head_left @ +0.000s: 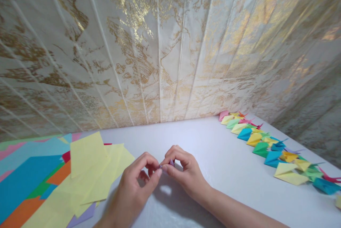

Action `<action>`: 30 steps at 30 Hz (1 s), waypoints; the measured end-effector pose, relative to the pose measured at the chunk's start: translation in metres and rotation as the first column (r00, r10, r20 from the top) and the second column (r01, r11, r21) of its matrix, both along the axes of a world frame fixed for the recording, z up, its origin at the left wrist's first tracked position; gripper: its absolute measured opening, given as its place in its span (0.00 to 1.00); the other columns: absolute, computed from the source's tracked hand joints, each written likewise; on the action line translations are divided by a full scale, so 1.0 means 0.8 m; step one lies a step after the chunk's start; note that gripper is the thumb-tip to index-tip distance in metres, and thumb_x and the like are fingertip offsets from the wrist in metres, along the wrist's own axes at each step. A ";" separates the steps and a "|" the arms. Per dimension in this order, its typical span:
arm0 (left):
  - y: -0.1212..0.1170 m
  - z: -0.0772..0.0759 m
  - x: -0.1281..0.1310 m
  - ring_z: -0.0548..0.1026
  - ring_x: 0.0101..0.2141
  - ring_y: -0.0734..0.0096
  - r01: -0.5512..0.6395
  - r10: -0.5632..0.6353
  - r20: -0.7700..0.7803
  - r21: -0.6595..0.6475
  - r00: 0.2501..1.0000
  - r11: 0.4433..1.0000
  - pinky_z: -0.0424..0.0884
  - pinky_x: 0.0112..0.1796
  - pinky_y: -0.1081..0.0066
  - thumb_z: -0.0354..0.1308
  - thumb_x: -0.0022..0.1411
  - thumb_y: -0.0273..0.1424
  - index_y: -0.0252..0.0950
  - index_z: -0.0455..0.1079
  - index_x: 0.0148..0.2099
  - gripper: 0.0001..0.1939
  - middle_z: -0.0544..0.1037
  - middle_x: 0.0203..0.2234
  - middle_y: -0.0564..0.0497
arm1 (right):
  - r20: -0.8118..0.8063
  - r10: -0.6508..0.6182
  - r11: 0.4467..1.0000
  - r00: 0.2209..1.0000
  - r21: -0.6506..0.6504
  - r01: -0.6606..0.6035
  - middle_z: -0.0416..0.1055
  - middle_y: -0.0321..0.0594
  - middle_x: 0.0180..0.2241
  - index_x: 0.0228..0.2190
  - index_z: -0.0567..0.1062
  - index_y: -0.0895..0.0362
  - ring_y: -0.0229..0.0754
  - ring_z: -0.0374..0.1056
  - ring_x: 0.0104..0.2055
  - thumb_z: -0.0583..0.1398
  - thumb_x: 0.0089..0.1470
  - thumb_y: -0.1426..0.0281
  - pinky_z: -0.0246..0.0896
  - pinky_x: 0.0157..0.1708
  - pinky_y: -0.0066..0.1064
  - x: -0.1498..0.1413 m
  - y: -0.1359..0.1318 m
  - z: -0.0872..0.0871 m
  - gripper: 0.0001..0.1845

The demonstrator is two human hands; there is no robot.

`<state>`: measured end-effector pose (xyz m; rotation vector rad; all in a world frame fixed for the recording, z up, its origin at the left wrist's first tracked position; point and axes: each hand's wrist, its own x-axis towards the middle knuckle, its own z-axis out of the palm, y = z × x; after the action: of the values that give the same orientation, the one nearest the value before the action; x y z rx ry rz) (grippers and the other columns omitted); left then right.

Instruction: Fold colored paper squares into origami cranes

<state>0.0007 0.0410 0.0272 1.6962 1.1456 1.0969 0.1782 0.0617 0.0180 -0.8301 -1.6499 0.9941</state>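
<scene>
My left hand [134, 189] and my right hand [183, 171] meet above the white table [207, 142], fingertips pinched together. Between them they pinch a small folded piece of purple paper [171, 163], mostly hidden by the fingers. Both hands are closed on it. A pile of flat coloured paper sheets [87, 171], yellow ones on top, lies just left of my left hand.
A row of several folded paper figures [269, 148] in pink, yellow, green and blue runs along the table's right side toward the back. A white and gold patterned wall [165, 50] rises directly behind the table and wraps round on the right.
</scene>
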 end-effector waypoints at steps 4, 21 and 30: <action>-0.002 -0.001 0.001 0.72 0.29 0.72 -0.034 0.047 -0.075 0.159 0.996 0.987 0.68 0.29 0.77 0.55 0.66 0.32 0.40 0.67 0.31 0.09 0.72 0.26 0.57 | -0.063 0.011 0.992 0.998 -0.121 -0.019 0.68 0.35 0.28 0.26 0.78 0.57 0.40 0.63 0.34 0.66 0.55 0.66 0.57 0.38 0.32 -0.003 -0.002 -0.001 0.09; -0.003 -0.012 0.006 0.65 0.22 0.75 -0.014 0.054 0.123 -0.301 0.991 0.953 0.63 0.24 0.76 0.57 0.62 0.48 0.39 0.66 0.29 0.19 0.65 0.20 0.59 | -0.345 0.037 0.900 0.938 -0.396 -0.181 0.69 0.34 0.29 0.37 0.74 0.54 0.37 0.60 0.29 0.67 0.54 0.54 0.54 0.33 0.30 -0.011 -0.002 -0.009 0.18; 0.010 -0.012 -0.001 0.64 0.21 0.77 -0.044 0.216 0.324 -0.466 0.921 0.884 0.63 0.23 0.78 0.65 0.54 0.47 0.37 0.67 0.28 0.19 0.65 0.19 0.59 | -0.099 0.154 0.970 0.983 -0.172 -0.169 0.73 0.39 0.37 0.36 0.76 0.54 0.42 0.68 0.40 0.59 0.60 0.69 0.61 0.43 0.34 0.006 0.003 0.000 0.05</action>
<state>0.0002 0.0492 0.0173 1.0115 1.1703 1.0712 0.1828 0.0644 0.0177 -0.7691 -1.5905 1.2906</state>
